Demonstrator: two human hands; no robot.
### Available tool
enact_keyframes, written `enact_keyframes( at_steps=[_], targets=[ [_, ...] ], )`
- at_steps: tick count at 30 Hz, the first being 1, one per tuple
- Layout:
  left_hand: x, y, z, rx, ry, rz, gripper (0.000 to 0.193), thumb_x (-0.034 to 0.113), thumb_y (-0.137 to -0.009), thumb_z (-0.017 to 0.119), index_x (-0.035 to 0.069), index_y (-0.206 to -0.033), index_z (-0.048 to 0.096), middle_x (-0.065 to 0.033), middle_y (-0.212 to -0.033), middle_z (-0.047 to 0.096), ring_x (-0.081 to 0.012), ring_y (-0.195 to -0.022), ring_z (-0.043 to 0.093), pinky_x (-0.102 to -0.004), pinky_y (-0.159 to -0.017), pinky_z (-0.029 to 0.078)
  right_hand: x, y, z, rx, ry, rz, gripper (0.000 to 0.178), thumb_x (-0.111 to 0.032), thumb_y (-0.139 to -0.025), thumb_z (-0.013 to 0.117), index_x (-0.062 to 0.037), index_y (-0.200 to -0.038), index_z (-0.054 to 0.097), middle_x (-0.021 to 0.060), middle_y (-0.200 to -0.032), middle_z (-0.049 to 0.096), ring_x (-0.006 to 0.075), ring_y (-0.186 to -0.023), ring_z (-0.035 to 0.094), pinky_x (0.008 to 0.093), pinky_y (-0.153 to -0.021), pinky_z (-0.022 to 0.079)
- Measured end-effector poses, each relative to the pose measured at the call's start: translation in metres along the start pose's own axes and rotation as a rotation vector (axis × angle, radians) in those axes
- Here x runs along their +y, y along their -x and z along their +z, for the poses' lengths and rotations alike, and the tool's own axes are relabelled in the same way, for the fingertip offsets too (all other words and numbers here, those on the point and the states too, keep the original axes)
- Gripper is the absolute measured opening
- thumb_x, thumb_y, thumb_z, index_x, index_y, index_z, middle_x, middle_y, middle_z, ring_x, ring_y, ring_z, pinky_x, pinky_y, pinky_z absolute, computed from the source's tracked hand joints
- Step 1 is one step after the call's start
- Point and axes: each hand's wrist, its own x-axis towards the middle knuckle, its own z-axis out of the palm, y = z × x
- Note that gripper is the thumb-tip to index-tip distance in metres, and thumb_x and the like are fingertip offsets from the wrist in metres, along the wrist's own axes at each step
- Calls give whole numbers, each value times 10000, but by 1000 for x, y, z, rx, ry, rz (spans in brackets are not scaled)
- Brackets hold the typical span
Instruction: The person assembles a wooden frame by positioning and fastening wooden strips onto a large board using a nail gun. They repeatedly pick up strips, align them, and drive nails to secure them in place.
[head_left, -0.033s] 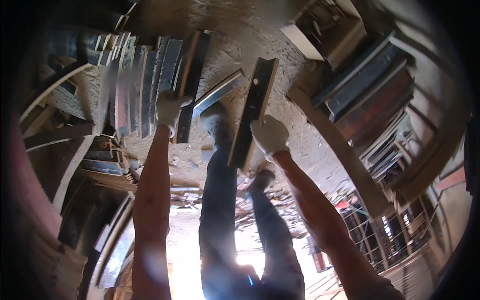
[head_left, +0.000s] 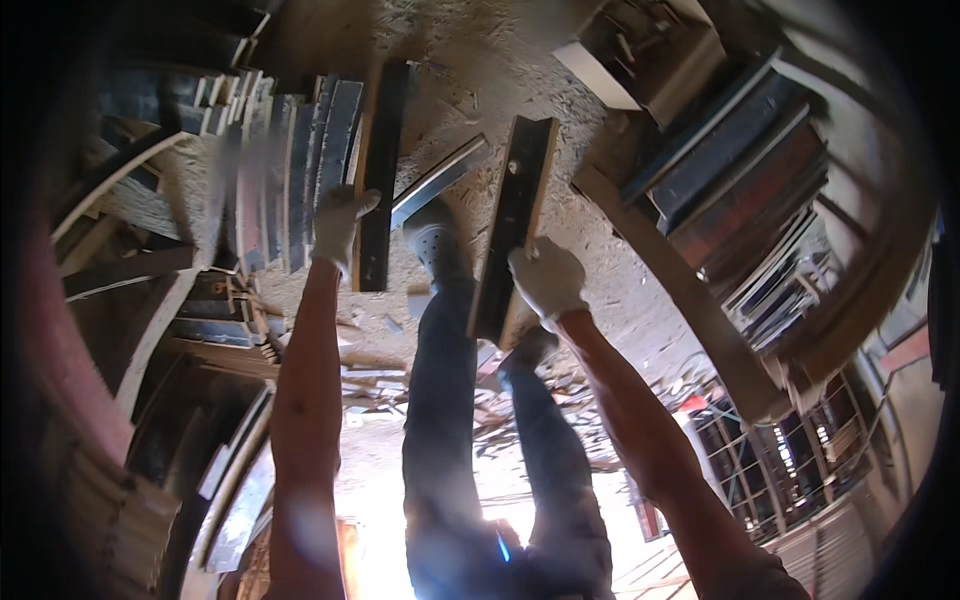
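Note:
My left hand (head_left: 336, 232), in a pale glove, is closed on the edge of a long dark board (head_left: 381, 165) beside the leaning row of boards, its thumb against the near side. Its fingers are partly hidden. A second dark board (head_left: 516, 205), with light wooden edges and a pale spot near its far end, hangs tilted in front of my legs. Around its right edge closes my gloved right hand (head_left: 550, 280). Between these two, a shorter narrow board (head_left: 440, 180) lies slantwise by my left shoe (head_left: 434, 245).
Several boards (head_left: 297, 180) stand in a row at left. On the right are stacked dark panels (head_left: 735, 160), a long wooden beam (head_left: 690, 300) and a box of scraps (head_left: 660, 60). Wood offcuts (head_left: 500, 405) litter the ground behind my feet; a metal grid (head_left: 770, 460) stands at lower right.
The board in my left hand has turned, showing more of its dark face and less of its brown edge. The near end of the right-hand board has swung slightly right.

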Motion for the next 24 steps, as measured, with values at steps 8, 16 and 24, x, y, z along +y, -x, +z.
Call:
enact_keyframes(
  at_steps=[8, 16, 24],
  targets=[
    [141, 277, 72, -535, 714, -40, 758, 584, -1016, 473, 36, -1531, 372, -243, -1419, 546, -342, -1197, 631, -481, -967, 570, 115, 240, -84, 35, -152, -80, 326, -358, -938, 629, -32, -922, 607, 198, -771, 675, 414, -738, 672, 526, -676, 538],
    [241, 561, 252, -627, 397, 348, 806, 244, -777, 818, -18, -1440, 441, -177, -1296, 606, -340, -1175, 648, -447, -927, 618, 261, 501, -179, 422, -468, -30, 328, -341, -965, 589, -16, -923, 609, 249, -789, 661, 453, -739, 660, 534, -675, 526],
    [260, 579, 491, -933, 267, 196, 388, 167, -791, 719, -3, -1125, 622, -77, -896, 659, -267, -897, 682, -419, -925, 576, 476, 660, -225, 919, -736, 295, 275, -280, -977, 625, -8, -930, 618, 261, -799, 671, 447, -762, 670, 535, -663, 514]
  ],
)
